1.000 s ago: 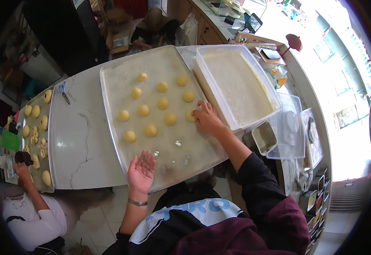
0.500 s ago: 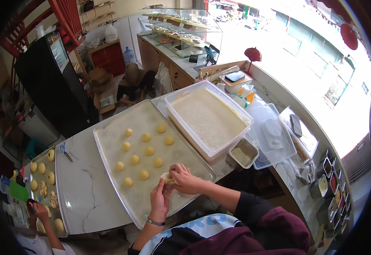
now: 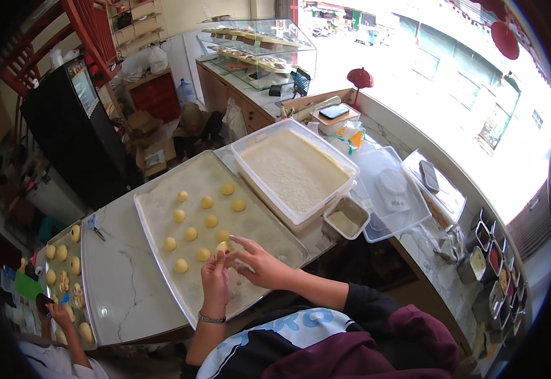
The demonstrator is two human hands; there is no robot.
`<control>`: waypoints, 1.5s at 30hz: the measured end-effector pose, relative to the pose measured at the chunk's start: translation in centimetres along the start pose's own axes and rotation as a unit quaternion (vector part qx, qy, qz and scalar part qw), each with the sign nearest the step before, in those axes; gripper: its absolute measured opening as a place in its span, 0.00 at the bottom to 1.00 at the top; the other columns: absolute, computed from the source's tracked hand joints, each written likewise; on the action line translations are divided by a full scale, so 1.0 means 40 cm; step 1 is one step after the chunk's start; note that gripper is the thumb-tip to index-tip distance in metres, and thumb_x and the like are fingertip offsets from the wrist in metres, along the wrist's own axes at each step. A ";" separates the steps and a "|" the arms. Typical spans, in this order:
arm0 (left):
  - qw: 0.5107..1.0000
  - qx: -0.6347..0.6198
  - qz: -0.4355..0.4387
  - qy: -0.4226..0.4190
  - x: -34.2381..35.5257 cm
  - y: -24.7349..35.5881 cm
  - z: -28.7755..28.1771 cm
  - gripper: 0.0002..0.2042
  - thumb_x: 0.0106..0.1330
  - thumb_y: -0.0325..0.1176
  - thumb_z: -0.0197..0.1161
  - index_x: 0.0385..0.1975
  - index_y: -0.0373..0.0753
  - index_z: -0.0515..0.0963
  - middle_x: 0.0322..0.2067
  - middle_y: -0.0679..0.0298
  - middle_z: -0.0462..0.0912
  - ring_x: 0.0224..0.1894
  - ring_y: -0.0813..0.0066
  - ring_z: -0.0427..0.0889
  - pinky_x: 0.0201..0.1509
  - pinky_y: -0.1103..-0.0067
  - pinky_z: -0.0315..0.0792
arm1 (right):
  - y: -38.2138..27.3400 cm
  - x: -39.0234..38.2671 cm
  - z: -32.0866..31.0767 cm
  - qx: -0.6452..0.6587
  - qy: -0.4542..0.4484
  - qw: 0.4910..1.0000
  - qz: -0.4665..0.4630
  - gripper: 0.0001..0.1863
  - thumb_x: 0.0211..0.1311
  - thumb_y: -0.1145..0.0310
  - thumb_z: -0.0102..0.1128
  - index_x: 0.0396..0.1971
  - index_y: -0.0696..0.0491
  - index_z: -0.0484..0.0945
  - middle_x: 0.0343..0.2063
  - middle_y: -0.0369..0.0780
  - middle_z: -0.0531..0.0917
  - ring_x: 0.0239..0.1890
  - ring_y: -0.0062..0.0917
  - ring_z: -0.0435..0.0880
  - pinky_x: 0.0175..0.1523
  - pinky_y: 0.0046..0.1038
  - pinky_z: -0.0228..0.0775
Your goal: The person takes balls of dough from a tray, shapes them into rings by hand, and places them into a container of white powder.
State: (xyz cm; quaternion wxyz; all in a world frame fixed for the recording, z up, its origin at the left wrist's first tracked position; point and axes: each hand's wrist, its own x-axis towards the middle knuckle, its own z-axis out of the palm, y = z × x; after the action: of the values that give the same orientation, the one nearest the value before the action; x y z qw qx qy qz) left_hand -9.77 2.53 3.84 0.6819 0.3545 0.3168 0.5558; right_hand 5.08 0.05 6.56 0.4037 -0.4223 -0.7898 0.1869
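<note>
A small piece of pale yellow dough (image 3: 224,246) is up in front of me, over the near part of a large metal tray (image 3: 274,278). My left hand (image 3: 215,278), with a wristwatch on its wrist, pinches it between thumb and fingers. From the right, my right hand (image 3: 260,264) reaches in with its fingers spread, the fingertips at the dough's edge; its thumb is partly hidden. Several round dough balls (image 3: 190,234) sit in loose rows on the tray beyond my hands.
Right of the tray stands a clear plastic tub (image 3: 241,155) of flour-like powder, with a small metal tin (image 3: 345,221) beside it. A second tray (image 3: 89,316) of shaped dough lies far left, where a co-worker's hand (image 3: 60,314) holds a tool. Another person (image 3: 193,126) crouches behind the table.
My right fingers have spread from a closed grip on the dough. Both hands and the dough are now nearer the rows of balls. The whole view has shifted slightly.
</note>
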 end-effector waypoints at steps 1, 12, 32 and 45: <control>1.000 0.013 -0.007 -0.015 -0.004 0.007 0.003 0.10 0.63 0.33 0.56 0.37 0.33 0.74 0.34 0.64 0.78 0.36 0.81 0.75 0.40 0.85 0.68 | 0.008 0.003 -0.002 0.105 0.005 0.993 0.063 0.21 0.50 0.73 0.59 0.47 0.53 0.68 0.52 0.48 0.67 0.53 0.41 0.68 0.54 0.35 0.62; 0.992 0.030 0.100 0.068 -0.045 0.050 0.007 0.12 0.54 0.19 0.61 0.40 0.29 0.74 0.33 0.61 0.79 0.35 0.79 0.78 0.42 0.85 0.73 | -0.020 0.038 -0.031 0.232 0.047 0.966 0.109 0.15 0.49 0.76 0.59 0.40 0.56 0.76 0.31 0.43 0.79 0.34 0.30 0.80 0.39 0.28 0.71; 0.998 -0.035 -0.056 0.008 -0.090 0.068 -0.020 0.09 0.54 0.22 0.62 0.35 0.30 0.77 0.31 0.59 0.81 0.33 0.75 0.80 0.38 0.82 0.76 | -0.040 0.027 -0.047 0.309 -0.047 0.932 0.186 0.15 0.50 0.77 0.59 0.41 0.52 0.78 0.33 0.38 0.78 0.35 0.21 0.76 0.39 0.20 0.69; 0.998 -0.006 -0.064 -0.001 -0.064 0.061 -0.005 0.08 0.57 0.26 0.61 0.35 0.30 0.77 0.31 0.59 0.81 0.32 0.76 0.80 0.35 0.82 0.76 | -0.025 -0.005 -0.066 0.287 -0.035 0.937 0.194 0.12 0.53 0.76 0.58 0.40 0.59 0.78 0.31 0.38 0.80 0.35 0.18 0.78 0.42 0.20 0.71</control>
State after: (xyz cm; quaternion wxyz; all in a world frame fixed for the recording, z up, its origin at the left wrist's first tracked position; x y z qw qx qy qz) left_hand -11.72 0.35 5.88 0.7188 0.3297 0.3350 0.5122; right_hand 6.74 -0.82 8.71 0.4361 -0.4262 -0.6189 0.4951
